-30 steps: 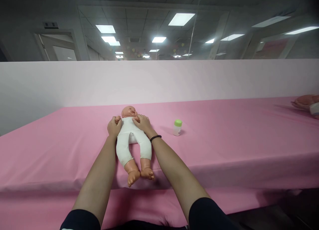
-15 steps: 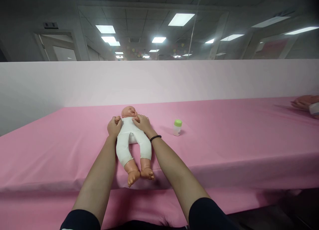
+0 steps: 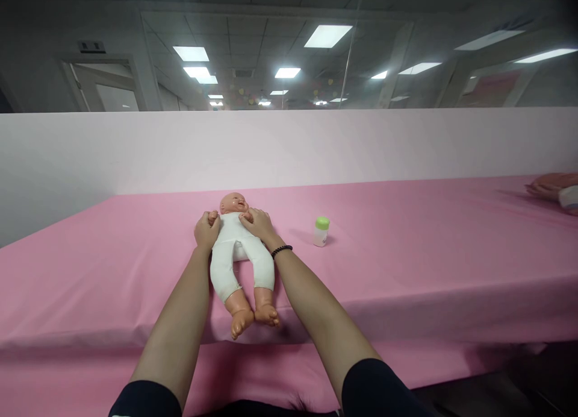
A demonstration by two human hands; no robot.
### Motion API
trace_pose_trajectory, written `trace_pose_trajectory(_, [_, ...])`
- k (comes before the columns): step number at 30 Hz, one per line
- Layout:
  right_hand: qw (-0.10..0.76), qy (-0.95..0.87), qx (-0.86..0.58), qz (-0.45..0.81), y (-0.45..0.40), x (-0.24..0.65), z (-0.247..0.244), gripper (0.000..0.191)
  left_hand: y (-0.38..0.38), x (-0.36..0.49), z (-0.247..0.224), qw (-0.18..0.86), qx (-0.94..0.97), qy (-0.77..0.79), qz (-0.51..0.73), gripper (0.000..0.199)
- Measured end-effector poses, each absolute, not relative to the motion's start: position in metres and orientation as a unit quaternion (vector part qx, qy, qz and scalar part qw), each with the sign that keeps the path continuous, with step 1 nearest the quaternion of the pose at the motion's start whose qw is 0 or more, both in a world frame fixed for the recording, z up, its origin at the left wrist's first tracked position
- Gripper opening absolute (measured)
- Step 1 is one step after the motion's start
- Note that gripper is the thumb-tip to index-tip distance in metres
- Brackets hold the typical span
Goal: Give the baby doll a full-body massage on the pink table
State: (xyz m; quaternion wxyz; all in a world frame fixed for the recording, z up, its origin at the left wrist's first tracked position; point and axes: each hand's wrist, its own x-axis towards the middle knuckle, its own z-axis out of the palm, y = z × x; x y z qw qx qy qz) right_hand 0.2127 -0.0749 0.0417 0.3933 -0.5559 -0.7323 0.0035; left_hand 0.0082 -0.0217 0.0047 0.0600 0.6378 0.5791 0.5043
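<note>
A baby doll [image 3: 235, 229] with a white cloth body lies on its back, its feet toward me at the table's front edge. My left hand [image 3: 208, 230] is closed around the doll's hand on the left side. Beside the doll's chest, my right hand [image 3: 260, 225] grips its other hand, with the thumb over the small fingers. Both doll arms are largely covered by my hands. To the right stands a small clear bottle [image 3: 321, 232] with a green cap, upright and apart from my hands.
A pink cover [image 3: 419, 242] drapes the padded table and hangs over its front edge. Behind it rises a low white wall [image 3: 289, 149] with glass above. At the far right edge lies a partly cut-off, skin-coloured shape [image 3: 548, 185] with a white part.
</note>
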Motion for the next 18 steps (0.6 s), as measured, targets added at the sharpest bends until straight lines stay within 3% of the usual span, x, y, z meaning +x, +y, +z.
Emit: trace_pose_trajectory(18, [0.393,-0.733,-0.555,0.008,-0.0763,0.2132,0.0421,0.029,-0.0207,0.0082,0.0040,0.057,0.640,0.574,0.508,0.022])
